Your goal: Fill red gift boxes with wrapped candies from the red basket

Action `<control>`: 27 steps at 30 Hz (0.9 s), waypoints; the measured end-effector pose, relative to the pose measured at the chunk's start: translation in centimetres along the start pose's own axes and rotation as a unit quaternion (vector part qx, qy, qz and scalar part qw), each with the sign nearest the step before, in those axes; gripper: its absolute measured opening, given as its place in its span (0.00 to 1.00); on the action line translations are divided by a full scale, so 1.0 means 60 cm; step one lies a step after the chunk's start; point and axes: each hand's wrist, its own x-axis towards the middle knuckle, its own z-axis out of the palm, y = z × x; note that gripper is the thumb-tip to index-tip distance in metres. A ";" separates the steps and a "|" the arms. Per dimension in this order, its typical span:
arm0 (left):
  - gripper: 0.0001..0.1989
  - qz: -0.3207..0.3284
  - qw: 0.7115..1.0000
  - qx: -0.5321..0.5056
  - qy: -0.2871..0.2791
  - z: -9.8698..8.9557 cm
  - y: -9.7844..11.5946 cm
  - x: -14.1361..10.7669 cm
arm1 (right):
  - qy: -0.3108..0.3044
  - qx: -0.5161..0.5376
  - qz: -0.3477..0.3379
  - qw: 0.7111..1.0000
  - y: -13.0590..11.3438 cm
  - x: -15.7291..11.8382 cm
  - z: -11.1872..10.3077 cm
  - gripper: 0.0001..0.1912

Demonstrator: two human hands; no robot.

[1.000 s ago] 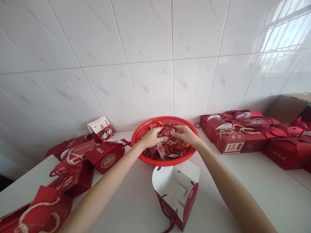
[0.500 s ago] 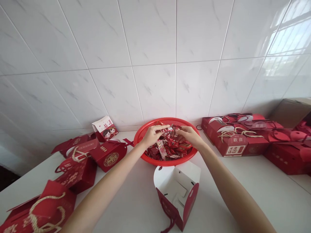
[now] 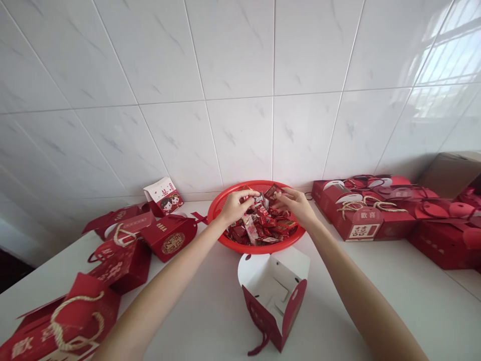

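Open red gift box (image 3: 272,296) at lower centre. 2 forearms reach past it to mid-frame: left hand (image 3: 236,208) curled, fingers grasping wrapped sweets (image 3: 259,225); right hand (image 3: 295,205) pinching red packet (image 3: 272,191), both over red plastic basket (image 3: 259,249) by the wall.

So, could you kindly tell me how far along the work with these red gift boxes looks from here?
Done: the closed red gift boxes with rope handles at the right look finished. In hand: the left hand and right hand are among red-wrapped sweets in a red plastic basket. Left: the white-lined open box in front stands unclosed, and the basket holds many sweets.
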 end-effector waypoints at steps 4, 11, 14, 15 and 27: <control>0.16 -0.024 0.998 -0.047 -0.032 0.003 -0.009 0.006 | -0.028 -0.034 -0.068 0.997 0.013 0.003 -0.002 0.19; 0.24 -0.034 0.994 -0.106 -0.008 0.002 -0.015 0.006 | -0.157 -0.107 -0.132 0.973 0.019 0.004 -0.001 0.28; 0.25 -0.031 0.994 -0.099 -0.021 0.000 -0.016 0.007 | -0.151 -0.130 -0.139 0.970 0.015 0.002 -0.001 0.25; 0.24 -0.024 0.995 -0.096 -0.023 0.000 -0.016 0.007 | -0.147 -0.125 -0.135 0.972 0.014 0.002 -0.001 0.25; 0.20 -0.009 0.991 -0.100 -0.091 0.003 0.004 -0.002 | -0.114 -0.005 0.064 0.991 0.007 -0.001 0.003 0.17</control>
